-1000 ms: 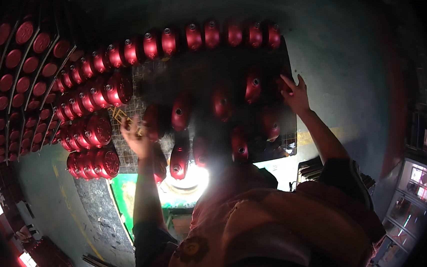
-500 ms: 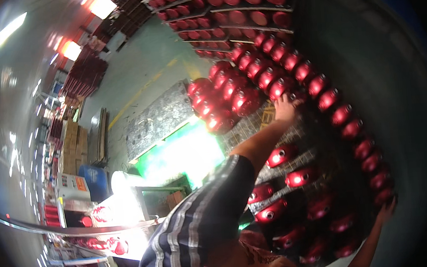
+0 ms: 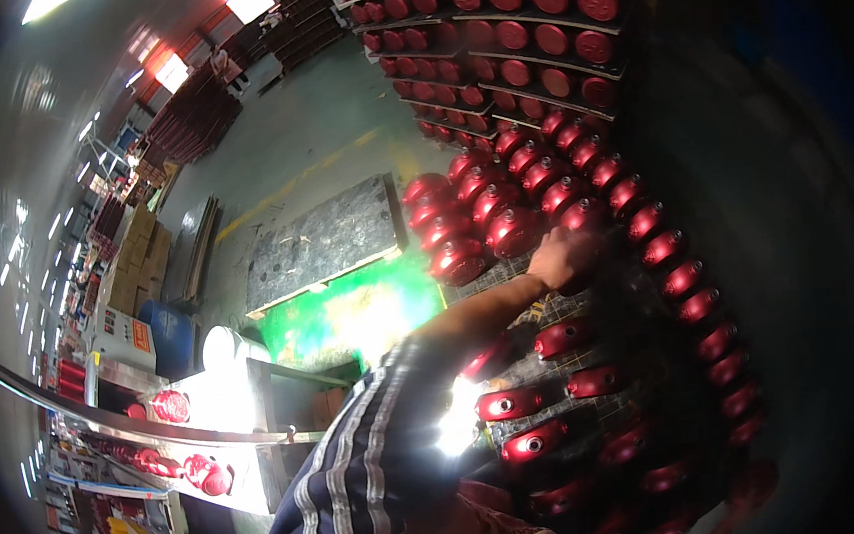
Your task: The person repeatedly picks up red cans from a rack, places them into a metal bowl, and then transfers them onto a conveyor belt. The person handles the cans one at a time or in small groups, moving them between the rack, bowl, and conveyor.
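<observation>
Many glossy red metal cylinders with domed tops and small necks stand close together in rows ahead of me. My left hand (image 3: 565, 256) reaches in on a striped sleeve beside the near standing cylinder (image 3: 583, 214). Its fingers curl down and away from view in dark blur, so what they hold is hidden. Nearer to me several more cylinders lie on their sides with necks facing me, such as a lying cylinder (image 3: 510, 403). Dim and smeared at the lower right, my right hand (image 3: 750, 487) is near the end of the long curved row (image 3: 684, 279); its fingers cannot be made out.
Stacked shelves of red cylinders (image 3: 529, 38) rise beyond the rows. On the left are a dark flat board (image 3: 324, 230), a brightly lit green patch (image 3: 320, 311), a blue drum (image 3: 169, 332) and a workbench with a curved rail (image 3: 159, 429). Cartons (image 3: 141, 259) stand farther off.
My left hand has drawn back toward me from a standing cylinder's top, its fingers now more curled. My right hand has moved down and nearer. The whole view has shifted slightly.
</observation>
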Tool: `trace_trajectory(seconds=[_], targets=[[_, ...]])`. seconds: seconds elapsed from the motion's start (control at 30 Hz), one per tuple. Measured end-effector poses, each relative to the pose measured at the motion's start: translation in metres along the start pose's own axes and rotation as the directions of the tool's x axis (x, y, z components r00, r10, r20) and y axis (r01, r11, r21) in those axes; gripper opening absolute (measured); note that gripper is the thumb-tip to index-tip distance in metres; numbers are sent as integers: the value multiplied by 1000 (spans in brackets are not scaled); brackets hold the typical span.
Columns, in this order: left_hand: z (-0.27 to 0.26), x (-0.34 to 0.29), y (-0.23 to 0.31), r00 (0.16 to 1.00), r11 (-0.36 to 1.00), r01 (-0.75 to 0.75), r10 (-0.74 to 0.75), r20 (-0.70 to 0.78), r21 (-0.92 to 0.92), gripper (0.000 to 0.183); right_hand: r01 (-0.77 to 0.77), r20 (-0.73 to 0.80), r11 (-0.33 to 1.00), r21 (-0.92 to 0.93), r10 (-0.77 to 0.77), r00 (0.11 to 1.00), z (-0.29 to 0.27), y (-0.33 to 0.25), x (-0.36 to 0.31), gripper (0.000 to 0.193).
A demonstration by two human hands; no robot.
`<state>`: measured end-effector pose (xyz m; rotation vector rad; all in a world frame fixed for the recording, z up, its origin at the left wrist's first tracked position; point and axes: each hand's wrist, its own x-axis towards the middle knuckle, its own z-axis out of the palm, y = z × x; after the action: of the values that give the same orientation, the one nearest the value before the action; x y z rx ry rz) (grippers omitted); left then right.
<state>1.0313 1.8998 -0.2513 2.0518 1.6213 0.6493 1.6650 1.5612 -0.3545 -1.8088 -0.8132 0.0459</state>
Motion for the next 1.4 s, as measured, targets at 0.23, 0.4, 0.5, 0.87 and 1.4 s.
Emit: trace_trajectory(seconds=[0.23, 0.4, 0.5, 0.87, 1.4], targets=[[-114, -114, -20, 984, 650, -13, -128, -126, -760, 59, -231, 24, 815, 531, 258, 966, -76, -236, -99, 67], [-169, -242, -45, 966, 61, 9, -257, -8, -998, 62, -392, 403, 568, 724, 113, 908, -36, -327, -187, 80], [-176, -313, -68, 947, -283, 30, -298, 118, -959, 54, -769, 770, 114, 628, 48, 636, 27, -348, -264, 73], [-148, -485, -152, 754, -611, 74, -483, 445, -788, 42, -825, 926, -442, -353, -290, -241, 211, -409, -507, 39], [-129, -533, -215, 841, -922, 105, -118, 529, -373, 65, -768, 873, -425, -479, -319, -369, 230, -452, -571, 53]])
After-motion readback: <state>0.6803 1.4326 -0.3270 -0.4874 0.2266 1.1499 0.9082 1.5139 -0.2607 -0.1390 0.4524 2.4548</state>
